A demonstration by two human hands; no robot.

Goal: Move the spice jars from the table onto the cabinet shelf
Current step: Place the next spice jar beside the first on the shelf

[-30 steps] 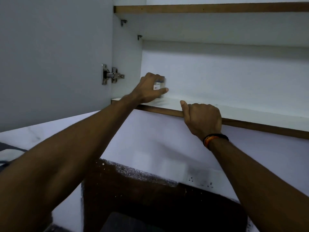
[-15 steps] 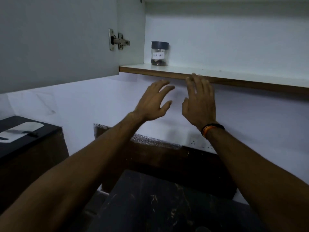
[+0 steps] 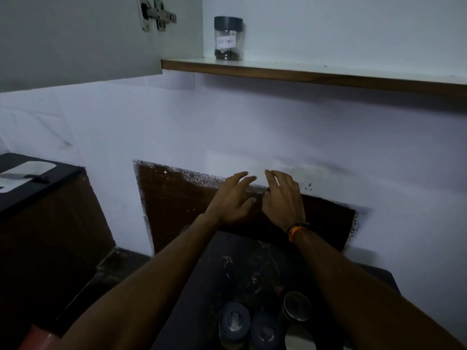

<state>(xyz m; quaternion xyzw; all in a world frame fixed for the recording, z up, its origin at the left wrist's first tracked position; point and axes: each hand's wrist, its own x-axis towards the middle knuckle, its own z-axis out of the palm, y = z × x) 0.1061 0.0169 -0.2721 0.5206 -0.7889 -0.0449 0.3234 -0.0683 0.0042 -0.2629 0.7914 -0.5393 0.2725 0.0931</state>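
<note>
A clear spice jar (image 3: 228, 38) with a dark lid and a white label stands upright at the left end of the cabinet shelf (image 3: 328, 76). Several more jars sit on the dark table (image 3: 242, 263) near the bottom edge: two with dark lids (image 3: 234, 322) (image 3: 265, 332) and one with a shiny lid (image 3: 297, 306). My left hand (image 3: 231, 200) and my right hand (image 3: 283, 198) hover side by side in mid-air between shelf and table, fingers spread, holding nothing. An orange and black band circles my right wrist.
The grey cabinet door (image 3: 75, 39) stands swung out at upper left, with its metal hinge (image 3: 156, 13) showing. A black counter (image 3: 30, 178) with a knife on a white board sits at left. A white wall with a dark patch lies behind my hands.
My left hand let go of the jar, which now stands on the shelf. Both hands came down from the shelf edge toward the table, and the view tilted downward, revealing the jars below.
</note>
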